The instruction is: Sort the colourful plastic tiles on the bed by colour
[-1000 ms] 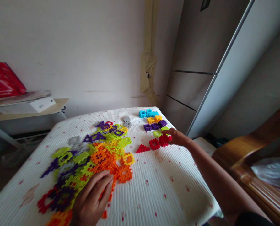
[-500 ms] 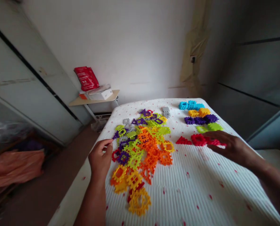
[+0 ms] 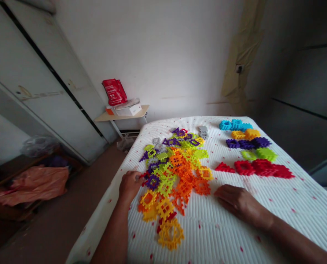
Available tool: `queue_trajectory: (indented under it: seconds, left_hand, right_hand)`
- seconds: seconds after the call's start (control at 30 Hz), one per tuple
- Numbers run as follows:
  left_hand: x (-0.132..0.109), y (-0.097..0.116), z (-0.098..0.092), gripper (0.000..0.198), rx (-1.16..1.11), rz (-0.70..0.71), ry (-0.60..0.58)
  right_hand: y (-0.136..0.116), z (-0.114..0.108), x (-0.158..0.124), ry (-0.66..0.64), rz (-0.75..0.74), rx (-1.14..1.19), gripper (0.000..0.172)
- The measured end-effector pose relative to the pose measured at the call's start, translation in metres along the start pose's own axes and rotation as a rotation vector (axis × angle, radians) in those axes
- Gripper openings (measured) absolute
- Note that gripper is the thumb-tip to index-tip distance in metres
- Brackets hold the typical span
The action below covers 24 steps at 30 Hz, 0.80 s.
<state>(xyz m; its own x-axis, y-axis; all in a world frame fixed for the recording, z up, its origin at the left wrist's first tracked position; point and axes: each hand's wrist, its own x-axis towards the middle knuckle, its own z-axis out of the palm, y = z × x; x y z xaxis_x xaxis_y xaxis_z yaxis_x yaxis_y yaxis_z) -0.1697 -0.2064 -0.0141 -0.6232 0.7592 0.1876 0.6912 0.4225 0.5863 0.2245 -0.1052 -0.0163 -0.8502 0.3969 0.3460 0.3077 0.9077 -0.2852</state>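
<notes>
A mixed heap of flat, notched plastic pieces (image 3: 185,179) in orange, green, purple and yellow lies on a white quilted cover. My left hand (image 3: 130,186) is at the heap's left edge, its fingertips pinched on a red piece (image 3: 143,177) beside a purple one. Right of the heap, my right hand (image 3: 231,198) is low over the cover, fingers together and pointing left, with nothing visible in them. Beyond it runs a row of red pieces (image 3: 264,167). Green (image 3: 266,154), purple (image 3: 261,142), yellow (image 3: 252,134) and blue (image 3: 236,124) groups lie behind.
A small grey stack (image 3: 203,132) sits behind the heap. Past the bed's far left corner, a side table (image 3: 122,116) bears a white box (image 3: 132,108) and a red bag (image 3: 114,91). Cloth (image 3: 34,185) lies at the far left; wardrobes flank the bed.
My right hand has left the red row and moved left and nearer, baring the red pieces. My left hand has closed on a red piece. The view has shifted left.
</notes>
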Motion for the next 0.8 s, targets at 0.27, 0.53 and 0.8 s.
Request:
queue_trajectory:
  seconds: [0.27,0.53,0.8]
  left_hand:
    - [0.006,-0.009,-0.002,0.017,-0.157,-0.147,-0.019]
    - [-0.004,0.018,-0.011,0.033,-0.734,-0.318,0.17]
    - [-0.026,0.082,0.012,0.035,-0.998,-0.267,-0.161]
  right_hand:
    - [0.002,0.003,0.0,-0.058,0.044,0.012,0.024]
    - [0.003,0.004,0.001,-0.044,0.068,0.022,0.021]
    - [0.007,0.005,0.001,0.055,0.092,0.106,0.016]
